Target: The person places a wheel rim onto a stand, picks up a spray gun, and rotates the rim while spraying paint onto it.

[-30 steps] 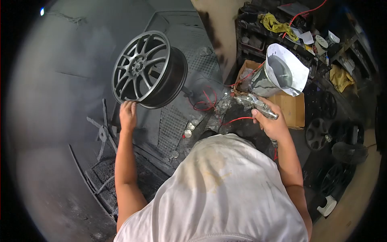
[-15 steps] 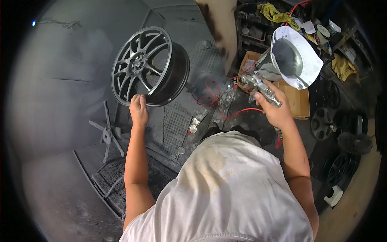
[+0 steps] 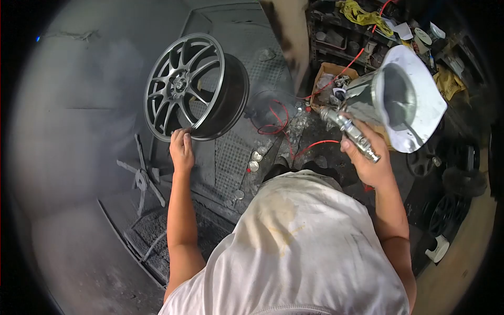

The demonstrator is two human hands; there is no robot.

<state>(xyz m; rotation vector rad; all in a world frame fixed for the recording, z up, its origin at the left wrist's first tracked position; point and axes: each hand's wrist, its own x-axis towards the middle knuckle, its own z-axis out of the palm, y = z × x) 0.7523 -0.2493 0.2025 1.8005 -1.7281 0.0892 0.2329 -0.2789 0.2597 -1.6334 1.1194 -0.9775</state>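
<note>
On the left, a dark grey multi-spoke wheel rim (image 3: pixel 181 84) is up with its spoked face turned to the left. My left hand (image 3: pixel 181 150) is closed at the rim's lower edge, the fingertips on its lip. At the right, my right hand (image 3: pixel 374 155) is wrapped round a metal spray gun (image 3: pixel 350 132), whose front end points up and left. A metal cup (image 3: pixel 367 97) with a white paper collar (image 3: pixel 426 100) round its mouth sits beyond the gun and tilts to the right. Part of the gun's grip is hidden by my palm.
A red air hose (image 3: pixel 323 142) runs over the dirty floor. Behind the cup stands a cardboard box (image 3: pixel 326 73) with scraps in it. Cluttered shelves (image 3: pixel 357 47) hold a yellow cloth (image 3: pixel 359 14). More wheels (image 3: pixel 443 212) lie at the right; a star-shaped stand (image 3: pixel 141 178) is at the left.
My right hand has moved right and slightly down with the spray gun, and the cup has swung right and tilted further. My left hand and the wheel rim have barely shifted.
</note>
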